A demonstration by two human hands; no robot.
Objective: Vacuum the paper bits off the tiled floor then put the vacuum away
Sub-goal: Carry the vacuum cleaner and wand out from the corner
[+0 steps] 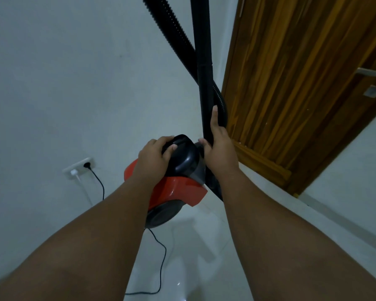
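Observation:
A red and black canister vacuum (178, 190) stands on end on the white tiled floor (200, 246), in the corner by the wall. My left hand (154, 157) grips its black top handle (182, 155). My right hand (217, 144) is wrapped around the black rigid tube (202, 61), which rises upright out of the top of the frame. A ribbed black hose (174, 29) crosses behind the tube and loops down at its right side. No paper bits show on the visible floor.
A wooden door (295, 83) with a metal handle (371, 72) stands just right of the vacuum. A wall socket (79, 167) at the left holds a black plug and a white one. The black power cord (161, 257) trails across the floor between my arms.

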